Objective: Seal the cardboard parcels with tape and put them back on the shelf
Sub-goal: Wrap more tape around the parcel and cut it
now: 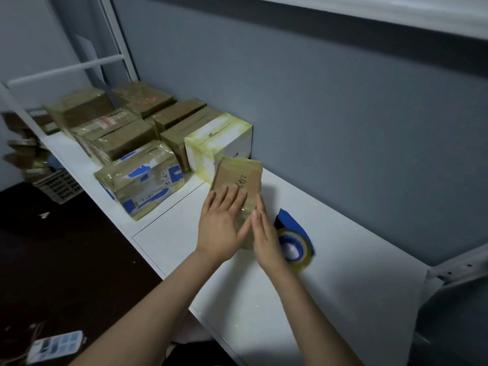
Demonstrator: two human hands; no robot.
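A small brown cardboard parcel (239, 178) with handwritten numbers and clear tape lies on the white shelf (330, 260). My left hand (223, 223) presses flat on its top with straight fingers. Edge-on, my right hand (266, 239) lies with straight fingers against the parcel's right side. A tape roll in a blue dispenser (294, 240) sits on the shelf just right of my right hand.
Several taped parcels stand at the shelf's left end, among them a blue-marked one (140, 184) and a white one (219, 143). The grey wall runs behind. A white shelf post (118, 38) rises at the back left. A remote-like device (55, 346) lies on the dark floor.
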